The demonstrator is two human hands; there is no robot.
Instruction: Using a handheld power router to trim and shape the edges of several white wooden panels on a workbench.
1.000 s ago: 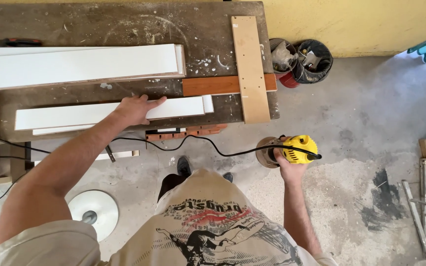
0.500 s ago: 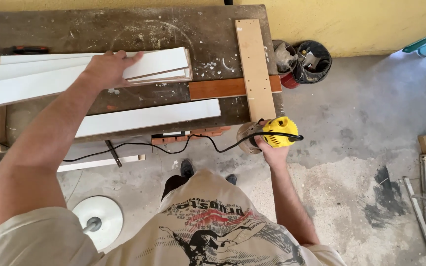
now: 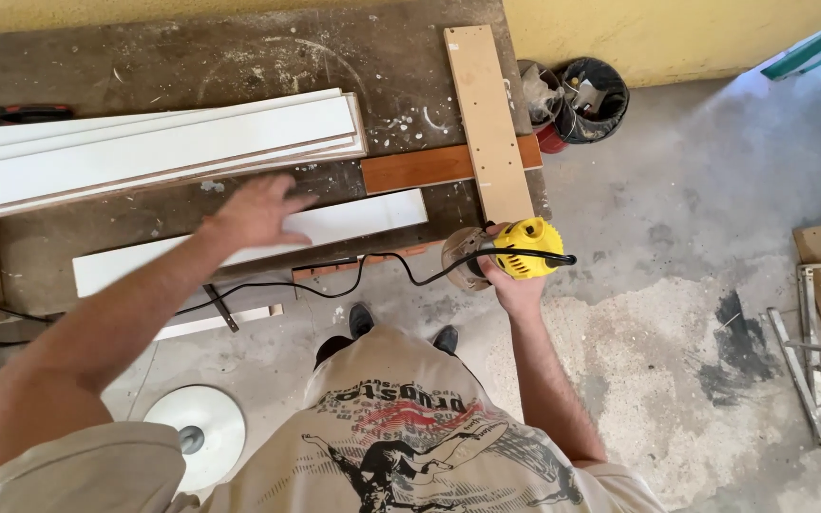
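White board (image 3: 249, 242) lies at centre-left on the workbench (image 3: 144, 66), below the open-fingered left hand (image 3: 257, 211). Yellow router (image 3: 523, 252) is gripped by the right hand (image 3: 513, 285), off the board; no cut is seen.

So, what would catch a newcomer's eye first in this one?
Probably the yellow power tool, gripped in the right hand just off the workbench's near right corner, its black cord trailing left along the bench edge. Next, the white boards stacked across the dark bench, with the left hand spread open above a single white board nearer the person.
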